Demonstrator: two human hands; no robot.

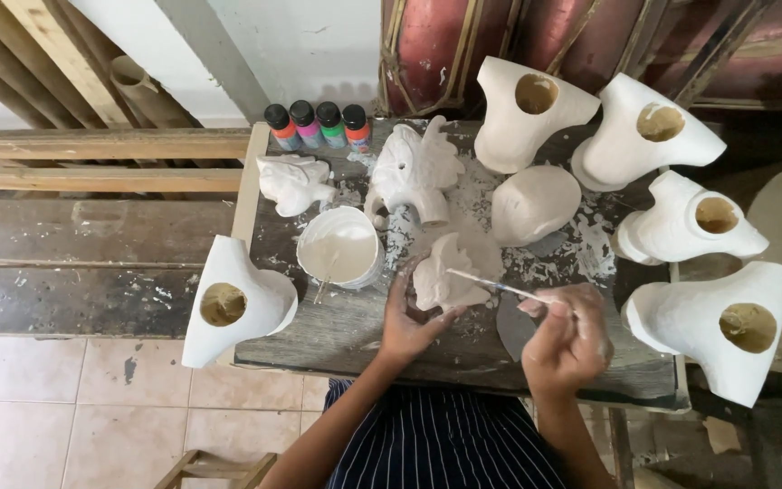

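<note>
My left hand grips a small white plaster figure from below, holding it just above the dark worktable. My right hand holds a thin brush whose tip touches the figure's upper side. Both hands are smeared with white. A white bowl of white paint sits just left of the figure, with a stick leaning at its rim.
Several white plaster vase-like pieces ring the table's back, right and left front corner. Two more plaster figures and a rounded piece lie mid-table. Several small paint bottles stand at the back. Wooden planks lie left.
</note>
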